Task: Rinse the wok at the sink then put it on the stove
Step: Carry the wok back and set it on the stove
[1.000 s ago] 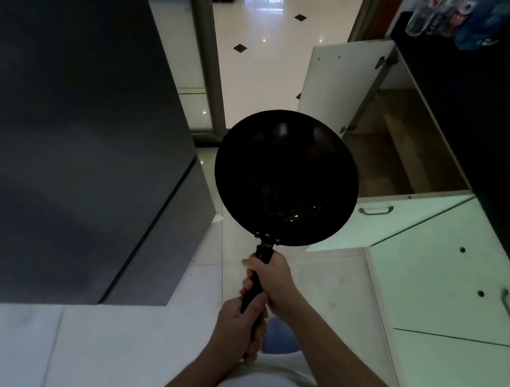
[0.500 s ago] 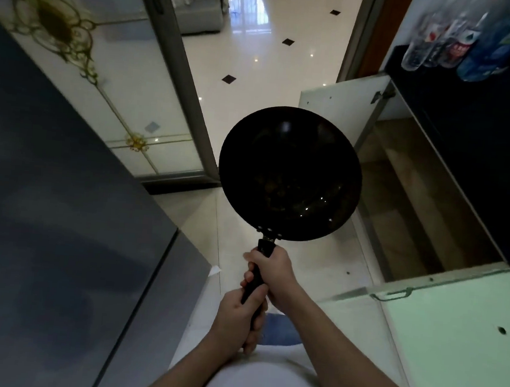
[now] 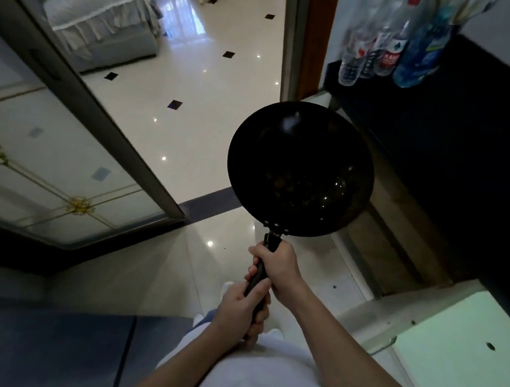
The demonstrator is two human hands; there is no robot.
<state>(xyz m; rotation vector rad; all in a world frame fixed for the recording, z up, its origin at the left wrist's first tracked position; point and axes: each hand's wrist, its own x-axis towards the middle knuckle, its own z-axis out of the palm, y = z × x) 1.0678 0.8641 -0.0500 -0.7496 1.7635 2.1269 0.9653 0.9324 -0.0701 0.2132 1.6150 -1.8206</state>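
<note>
A black round wok with a straight black handle is held out in front of me, above the pale tiled floor. My right hand grips the handle close to the bowl. My left hand grips the handle's end, just below the right one. The wok's inside faces up and shows small glints. No sink or stove is in view.
A black countertop with several plastic bottles runs along the right. Below it an open cabinet and its pale green door jut out. A glass sliding door and dark fridge stand left; a doorway leads ahead.
The view has swung up and leftward: the dark fridge slid down to the lower left, the glass door and far room came into view. Both hands keep the same grip on the wok.
</note>
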